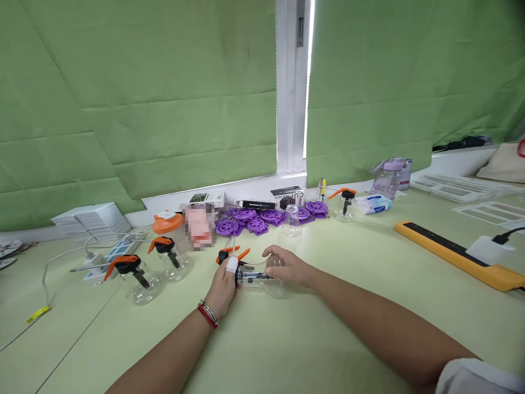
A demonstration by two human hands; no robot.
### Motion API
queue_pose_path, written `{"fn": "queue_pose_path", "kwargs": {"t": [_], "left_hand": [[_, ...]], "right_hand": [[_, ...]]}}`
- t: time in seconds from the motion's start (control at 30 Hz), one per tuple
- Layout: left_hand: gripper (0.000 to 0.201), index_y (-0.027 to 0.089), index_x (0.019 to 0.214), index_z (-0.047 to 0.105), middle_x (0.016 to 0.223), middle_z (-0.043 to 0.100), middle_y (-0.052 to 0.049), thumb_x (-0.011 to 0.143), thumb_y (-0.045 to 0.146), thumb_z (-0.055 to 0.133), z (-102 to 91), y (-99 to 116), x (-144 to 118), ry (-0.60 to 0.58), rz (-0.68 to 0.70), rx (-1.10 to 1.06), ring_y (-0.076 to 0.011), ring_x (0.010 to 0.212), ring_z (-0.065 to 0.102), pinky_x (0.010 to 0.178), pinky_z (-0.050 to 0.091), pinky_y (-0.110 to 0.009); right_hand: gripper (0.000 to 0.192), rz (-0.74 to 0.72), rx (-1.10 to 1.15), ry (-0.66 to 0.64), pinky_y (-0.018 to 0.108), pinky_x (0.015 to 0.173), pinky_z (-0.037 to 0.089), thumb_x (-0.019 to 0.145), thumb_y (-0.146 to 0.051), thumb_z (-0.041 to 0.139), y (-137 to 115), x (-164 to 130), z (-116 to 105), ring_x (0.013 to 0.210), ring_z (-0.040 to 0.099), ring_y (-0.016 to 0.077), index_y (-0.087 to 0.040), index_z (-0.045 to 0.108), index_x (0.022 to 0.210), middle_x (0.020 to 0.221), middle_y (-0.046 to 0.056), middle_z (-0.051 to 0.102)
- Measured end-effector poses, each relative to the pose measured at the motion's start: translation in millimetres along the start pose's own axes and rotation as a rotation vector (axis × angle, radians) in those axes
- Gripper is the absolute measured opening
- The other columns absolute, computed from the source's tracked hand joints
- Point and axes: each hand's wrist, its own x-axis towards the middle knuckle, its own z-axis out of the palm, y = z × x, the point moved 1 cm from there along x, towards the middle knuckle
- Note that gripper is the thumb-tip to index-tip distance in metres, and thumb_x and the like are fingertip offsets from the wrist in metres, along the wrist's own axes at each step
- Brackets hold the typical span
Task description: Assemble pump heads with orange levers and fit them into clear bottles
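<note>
Tipped on its side above the table is a clear glass bottle with a black stem inside and a black-and-orange trigger top. My left hand is closed round the black collar at the neck, a white wrap on its thumb. Over the rounded glass body curls my right hand, its fingers bent against the glass. A thin metal spout points up from the top. To the left stand two similar bottles, one nearer and one farther, each with an orange lever and a spout.
Behind my hands lie several purple plastic parts and an open glass jar. Another spouted bottle and a tissue pack stand back right. A yellow power strip lies right; a white one with cables lies left.
</note>
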Motion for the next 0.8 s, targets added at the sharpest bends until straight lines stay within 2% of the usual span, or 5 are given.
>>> {"fn": "queue_pose_path", "kwargs": {"t": [0.23, 0.37, 0.5, 0.63, 0.8], "left_hand": [[0.050, 0.017, 0.092, 0.053, 0.055, 0.047, 0.005, 0.078, 0.065, 0.043, 4.7, 3, -2, -0.039, 0.074, -0.037, -0.0054, 0.037, 0.033, 0.032, 0.021, -0.016], [0.051, 0.016, 0.097, 0.054, 0.053, 0.047, 0.006, 0.079, 0.062, 0.042, 1.4, 5, 4, 0.026, 0.030, -0.069, -0.0060, 0.034, 0.033, 0.030, 0.021, -0.017], [0.050, 0.016, 0.096, 0.052, 0.051, 0.046, 0.007, 0.080, 0.062, 0.039, -3.7, 4, 7, 0.076, 0.007, -0.094, -0.0056, 0.031, 0.031, 0.029, 0.021, -0.017], [0.048, 0.016, 0.092, 0.051, 0.050, 0.046, 0.007, 0.080, 0.061, 0.039, -4.4, 3, 6, 0.070, 0.070, -0.086, -0.0059, 0.031, 0.032, 0.028, 0.022, -0.017], [0.045, 0.017, 0.086, 0.051, 0.052, 0.046, 0.006, 0.081, 0.060, 0.041, -1.0, 4, 3, 0.018, 0.129, -0.070, -0.0059, 0.031, 0.034, 0.028, 0.024, -0.018]], "right_hand": [[0.052, 0.304, 0.359, 0.032, 0.024, 0.040, 0.041, 0.083, -0.066, 0.033, 0, 7, 6, 0.056, 0.057, 0.0161, -0.021, 0.041, 0.108, 0.080, 0.005, 0.057], [0.056, 0.128, 0.369, 0.128, 0.024, 0.049, 0.050, 0.080, -0.062, 0.048, -6, 5, 3, 0.085, 0.055, 0.0173, -0.028, 0.035, 0.122, 0.117, 0.009, 0.043], [0.075, -0.056, 0.303, -0.004, 0.027, 0.073, 0.053, 0.064, -0.035, 0.077, -10, 0, -1, 0.101, 0.049, 0.0158, -0.032, 0.035, 0.126, 0.133, 0.007, 0.031], [0.060, 0.101, 0.301, -0.078, 0.024, 0.052, 0.052, 0.074, -0.050, 0.066, -4, 1, -1, 0.077, 0.063, 0.0155, -0.024, 0.039, 0.121, 0.108, 0.008, 0.053], [0.069, 0.257, 0.160, -0.016, 0.018, 0.027, 0.025, 0.084, -0.071, 0.025, 7, 6, -1, 0.035, 0.052, 0.0103, -0.011, 0.054, 0.099, 0.065, 0.007, 0.063]]}}
